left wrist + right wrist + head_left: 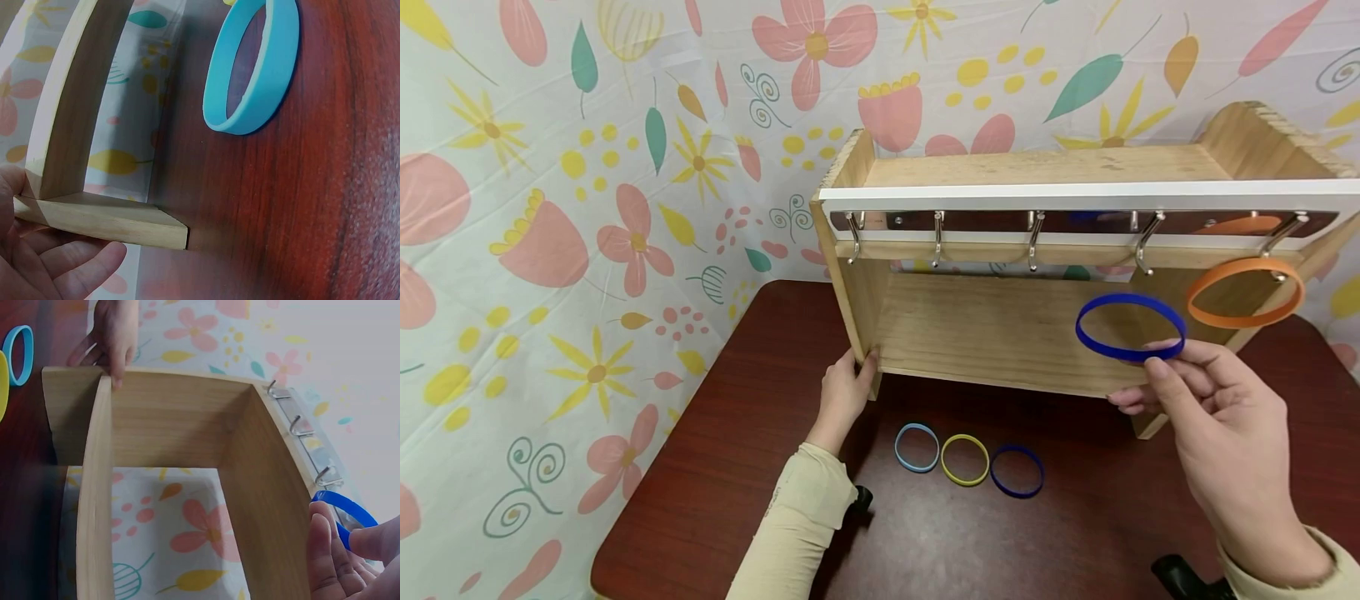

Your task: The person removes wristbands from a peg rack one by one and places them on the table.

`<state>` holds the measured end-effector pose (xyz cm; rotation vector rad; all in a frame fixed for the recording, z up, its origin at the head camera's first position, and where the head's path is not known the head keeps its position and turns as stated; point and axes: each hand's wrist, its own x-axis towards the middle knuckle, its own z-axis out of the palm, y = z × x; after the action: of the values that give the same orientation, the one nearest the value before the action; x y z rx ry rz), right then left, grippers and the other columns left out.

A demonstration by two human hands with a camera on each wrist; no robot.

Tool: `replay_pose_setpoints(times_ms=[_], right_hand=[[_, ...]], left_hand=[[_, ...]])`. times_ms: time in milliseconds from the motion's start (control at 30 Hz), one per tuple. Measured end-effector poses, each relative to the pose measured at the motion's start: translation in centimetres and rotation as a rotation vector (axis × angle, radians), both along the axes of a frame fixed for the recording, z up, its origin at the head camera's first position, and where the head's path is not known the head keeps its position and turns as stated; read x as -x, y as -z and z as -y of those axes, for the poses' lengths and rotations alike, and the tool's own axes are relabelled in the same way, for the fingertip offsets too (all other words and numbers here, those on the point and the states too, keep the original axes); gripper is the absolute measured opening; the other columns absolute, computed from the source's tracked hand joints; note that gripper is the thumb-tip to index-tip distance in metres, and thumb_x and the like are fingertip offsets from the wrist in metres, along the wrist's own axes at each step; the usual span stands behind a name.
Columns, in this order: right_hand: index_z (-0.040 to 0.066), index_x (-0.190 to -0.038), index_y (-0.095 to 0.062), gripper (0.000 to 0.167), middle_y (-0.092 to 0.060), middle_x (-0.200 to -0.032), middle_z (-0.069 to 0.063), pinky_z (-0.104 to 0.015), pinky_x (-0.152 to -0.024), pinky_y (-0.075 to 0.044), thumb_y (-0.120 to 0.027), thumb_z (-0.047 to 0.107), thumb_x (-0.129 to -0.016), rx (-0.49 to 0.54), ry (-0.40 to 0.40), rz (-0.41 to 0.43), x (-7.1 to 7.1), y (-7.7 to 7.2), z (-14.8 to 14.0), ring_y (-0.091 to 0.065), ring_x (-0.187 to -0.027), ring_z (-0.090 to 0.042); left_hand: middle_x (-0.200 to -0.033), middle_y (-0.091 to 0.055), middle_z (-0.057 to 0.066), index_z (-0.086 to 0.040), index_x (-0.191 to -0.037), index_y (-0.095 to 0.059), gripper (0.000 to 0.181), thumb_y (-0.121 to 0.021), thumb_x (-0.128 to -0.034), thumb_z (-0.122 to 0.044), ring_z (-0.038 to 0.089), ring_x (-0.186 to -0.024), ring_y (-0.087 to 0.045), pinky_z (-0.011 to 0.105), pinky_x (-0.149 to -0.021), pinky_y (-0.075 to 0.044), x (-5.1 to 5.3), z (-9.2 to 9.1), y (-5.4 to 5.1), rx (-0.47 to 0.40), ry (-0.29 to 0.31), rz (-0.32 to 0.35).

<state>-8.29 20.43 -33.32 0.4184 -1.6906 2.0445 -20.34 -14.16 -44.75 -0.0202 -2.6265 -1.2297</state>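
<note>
Pinched between the thumb and fingers of my right hand is a blue band, held below and in front of the metal hooks of a wooden rack. In the right wrist view the blue band is near a hook. An orange band hangs from the rightmost hook. My left hand grips the rack's lower left side; in the left wrist view its fingers lie against the wooden side panel.
A light blue band, a yellow band and a dark blue band lie in a row on the dark red table, in front of the rack. Behind stands a flower-patterned cloth.
</note>
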Motion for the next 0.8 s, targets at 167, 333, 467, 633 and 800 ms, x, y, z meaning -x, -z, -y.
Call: replay_pose_setpoints(times_ms=[167,333,467,633,800], right_hand=[[-0.016,-0.120,-0.053,0.026,-0.073,-0.089,-0.014,-0.022,-0.059,-0.053,-0.050,-0.015,-0.094,-0.018,0.003,0.016,-0.2,0.3,-0.2,-0.071,-0.069,-0.020],[-0.015,-0.120,-0.053,0.027,-0.073,-0.087,-0.014,-0.022,-0.056,-0.051,-0.050,-0.015,-0.094,-0.033,-0.005,0.020,-0.4,0.6,-0.2,-0.070,-0.069,-0.019],[-0.014,-0.119,-0.054,0.026,-0.073,-0.086,-0.012,-0.021,-0.057,-0.051,-0.051,-0.015,-0.094,-0.064,0.009,0.033,-0.5,0.8,-0.1,-0.070,-0.068,-0.018],[-0.011,-0.117,-0.056,0.023,-0.073,-0.084,-0.008,-0.021,-0.057,-0.052,-0.053,-0.011,-0.095,-0.130,0.055,0.093,-0.8,0.9,-0.1,-0.070,-0.067,-0.016],[-0.011,-0.117,-0.055,0.023,-0.073,-0.086,-0.008,-0.024,-0.061,-0.054,-0.053,-0.010,-0.095,-0.119,0.024,0.121,-1.2,1.3,-0.2,-0.070,-0.068,-0.017]], left_hand=[[-0.088,-0.072,0.009,-0.010,-0.113,-0.067,0.033,-0.052,-0.1011,-0.037,0.018,-0.064,-0.064,0.032,-0.054,-0.050,0.1,0.0,0.0,-0.002,0.004,-0.005],[-0.088,-0.072,0.010,-0.010,-0.114,-0.067,0.034,-0.052,-0.1013,-0.037,0.019,-0.063,-0.064,0.032,-0.054,-0.050,0.1,0.0,0.0,-0.002,0.004,0.000],[-0.088,-0.071,0.009,-0.011,-0.112,-0.067,0.034,-0.052,-0.1010,-0.039,0.020,-0.067,-0.065,0.035,-0.058,-0.051,0.1,0.0,0.0,0.006,-0.009,0.005],[-0.089,-0.072,0.008,-0.011,-0.109,-0.068,0.033,-0.053,-0.1005,-0.039,0.022,-0.071,-0.066,0.038,-0.063,-0.053,0.0,-0.1,0.0,0.007,-0.018,-0.002],[-0.089,-0.072,0.008,-0.012,-0.108,-0.068,0.033,-0.053,-0.1004,-0.040,0.022,-0.072,-0.066,0.038,-0.063,-0.052,0.1,-0.1,0.1,0.008,-0.024,-0.001]])
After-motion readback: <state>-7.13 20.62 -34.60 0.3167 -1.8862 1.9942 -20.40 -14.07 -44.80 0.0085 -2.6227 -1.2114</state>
